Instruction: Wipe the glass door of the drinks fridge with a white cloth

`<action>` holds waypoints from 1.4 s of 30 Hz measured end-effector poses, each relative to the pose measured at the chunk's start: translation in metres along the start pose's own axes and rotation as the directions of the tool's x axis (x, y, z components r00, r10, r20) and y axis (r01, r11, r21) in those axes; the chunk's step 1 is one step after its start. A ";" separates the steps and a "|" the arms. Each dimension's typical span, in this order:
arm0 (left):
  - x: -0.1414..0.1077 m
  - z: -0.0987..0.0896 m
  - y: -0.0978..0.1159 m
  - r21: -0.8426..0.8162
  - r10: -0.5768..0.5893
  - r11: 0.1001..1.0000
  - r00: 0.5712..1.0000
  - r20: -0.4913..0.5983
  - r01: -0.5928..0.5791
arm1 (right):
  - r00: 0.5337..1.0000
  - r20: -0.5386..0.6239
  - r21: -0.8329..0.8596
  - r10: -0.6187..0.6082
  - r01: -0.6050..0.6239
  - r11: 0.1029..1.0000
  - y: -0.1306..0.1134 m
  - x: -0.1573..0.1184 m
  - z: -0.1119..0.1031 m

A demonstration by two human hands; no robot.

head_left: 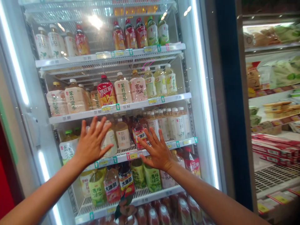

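My left hand (92,143) and my right hand (156,151) are spread flat, palms forward, with the fingers apart. Both appear to rest against the glass door (206,93) of a lit drinks cooler, and neither holds anything. My left hand covers part of a pale tea bottle (123,132) area on the third shelf, and my right hand is nearest a red-labelled bottle (138,134). The white shelf edge (112,161) passes behind both hands. Rows of bottled teas fill the shelves, including a red iced tea bottle (106,92).
A dark blue door post (227,93) stands to the right of the cooler. Beyond it, a chilled display holds packaged foods (274,147) on shelves. A red surface (6,187) shows at the far left.
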State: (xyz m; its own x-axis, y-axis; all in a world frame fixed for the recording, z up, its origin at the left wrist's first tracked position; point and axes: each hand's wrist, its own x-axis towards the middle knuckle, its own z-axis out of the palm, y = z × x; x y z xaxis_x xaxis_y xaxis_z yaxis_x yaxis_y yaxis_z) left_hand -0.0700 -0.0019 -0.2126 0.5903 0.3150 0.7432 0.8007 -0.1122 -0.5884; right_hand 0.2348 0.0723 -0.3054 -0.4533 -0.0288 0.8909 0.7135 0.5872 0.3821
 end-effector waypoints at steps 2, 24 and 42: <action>0.024 -0.004 -0.011 -0.008 -0.146 0.989 0.988 -0.045 0.146 | 1.000 -0.004 0.002 -0.002 0.002 1.000 0.000 0.000 0.001; -0.060 0.020 0.084 0.013 0.239 0.971 0.970 0.051 -0.240 | 1.000 0.003 -0.005 0.006 -0.006 1.000 -0.001 0.000 0.000; -0.042 0.013 0.066 -0.005 0.268 0.963 0.960 0.074 -0.269 | 1.000 0.009 0.013 0.009 -0.009 1.000 -0.001 0.001 -0.001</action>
State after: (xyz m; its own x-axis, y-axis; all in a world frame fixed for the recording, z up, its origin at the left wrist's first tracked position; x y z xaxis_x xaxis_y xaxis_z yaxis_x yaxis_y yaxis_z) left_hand -0.0434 -0.0097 -0.2864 0.7742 0.3426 0.5322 0.6132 -0.1977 -0.7648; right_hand 0.2347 0.0710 -0.3045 -0.4518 -0.0159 0.8920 0.7105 0.5982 0.3706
